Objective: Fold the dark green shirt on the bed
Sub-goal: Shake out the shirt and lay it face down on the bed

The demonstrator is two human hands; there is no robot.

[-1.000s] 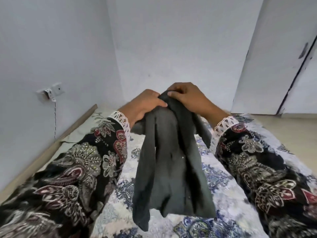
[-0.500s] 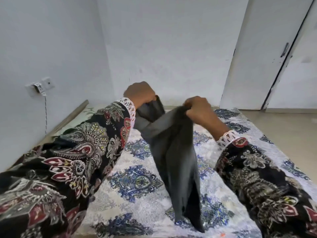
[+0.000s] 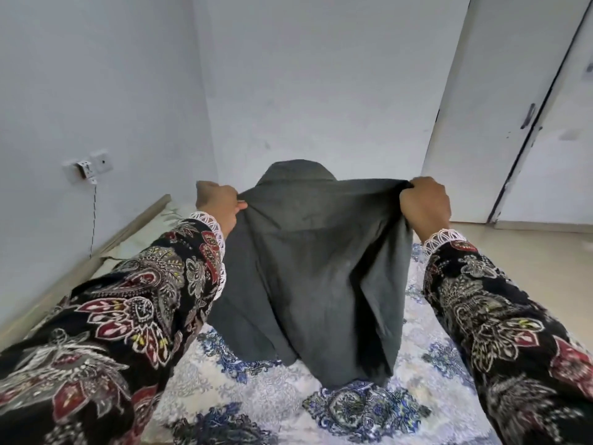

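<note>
The dark green shirt (image 3: 314, 274) is stretched wide in the air over the bed (image 3: 276, 396). My left hand (image 3: 218, 203) grips its upper left edge and my right hand (image 3: 425, 205) grips its upper right edge, both fists closed on the cloth. The collar bulges up behind the top edge between my hands. The lower hem hangs down and touches the patterned bedsheet near the middle. Both my arms wear dark floral sleeves with white lace cuffs.
A white wall stands close behind the bed, with a socket and hanging cable (image 3: 88, 168) on the left wall. A wooden bed edge (image 3: 134, 223) runs along the left. White doors (image 3: 526, 123) and pale floor lie to the right.
My hands have moved apart, spreading the bunched shirt out flat between them. Earlier it hung as a narrow bundle from hands held close together.
</note>
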